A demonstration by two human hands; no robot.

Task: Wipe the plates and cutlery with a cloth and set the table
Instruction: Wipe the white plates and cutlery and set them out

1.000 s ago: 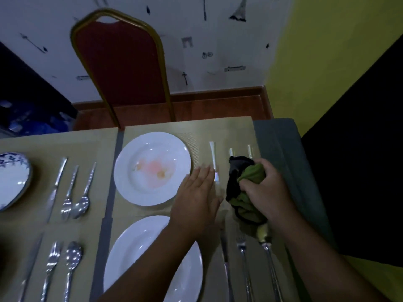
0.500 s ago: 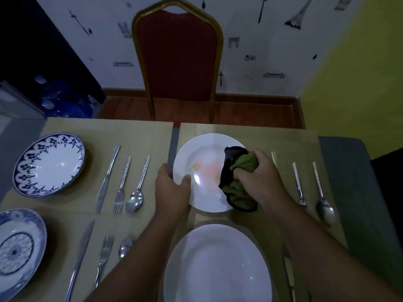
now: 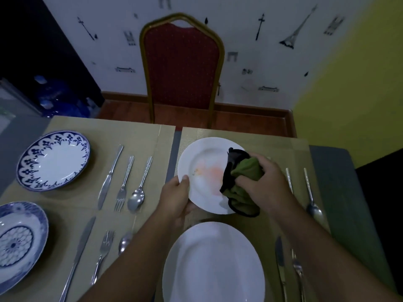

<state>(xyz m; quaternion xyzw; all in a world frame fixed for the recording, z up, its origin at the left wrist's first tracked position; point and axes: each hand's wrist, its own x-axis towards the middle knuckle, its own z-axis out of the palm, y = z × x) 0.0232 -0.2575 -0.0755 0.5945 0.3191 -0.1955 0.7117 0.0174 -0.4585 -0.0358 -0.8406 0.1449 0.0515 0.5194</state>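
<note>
A white plate [image 3: 204, 162] with an orange smear is tilted up off its placemat. My left hand [image 3: 175, 198] grips its near-left rim, thumb on top. My right hand [image 3: 262, 184] clutches a green cloth with black trim [image 3: 242, 184] and presses it on the plate's right half. A second white plate [image 3: 213, 264] lies flat just below, between my forearms. A fork and spoon [image 3: 311, 192] lie right of the held plate, partly hidden by my right hand.
Two blue-patterned plates [image 3: 53, 160] [image 3: 19, 240] sit at the left. Knife, fork and spoon sets [image 3: 124, 179] [image 3: 98, 258] lie beside them. A knife and fork [image 3: 287, 271] lie at the lower right. A red chair [image 3: 182, 66] stands beyond the far edge of the table.
My left hand went from the cutlery to the smeared plate, gripped its rim and tilted it up. My right hand brought the cloth onto the plate. The view swung left.
</note>
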